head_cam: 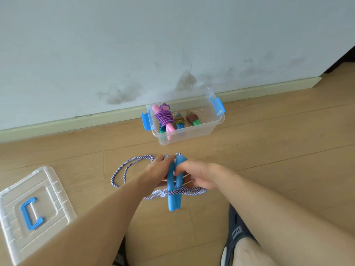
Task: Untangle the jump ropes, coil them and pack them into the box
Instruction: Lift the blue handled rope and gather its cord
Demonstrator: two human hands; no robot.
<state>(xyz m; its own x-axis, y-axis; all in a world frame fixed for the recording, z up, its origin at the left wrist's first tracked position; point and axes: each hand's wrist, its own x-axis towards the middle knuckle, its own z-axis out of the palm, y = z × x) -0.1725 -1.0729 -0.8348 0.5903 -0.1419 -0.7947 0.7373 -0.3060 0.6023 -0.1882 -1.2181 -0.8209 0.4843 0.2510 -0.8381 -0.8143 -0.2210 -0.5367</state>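
Fingers of the left hand (pixel 158 170) and the right hand (pixel 194 174) are both closed around the two blue foam handles (pixel 174 184), held side by side in the centre of the frame, while the purple-and-white cord (pixel 123 171) loops loose to the left and crosses the handles lower down. Above them, by the wall, the clear box (pixel 184 133) with blue latches already holds three wound ropes, and its lid (pixel 33 210) lies at lower left. I judge this rope is the last one: it remains to wrap it, pack it and probably close the lid.
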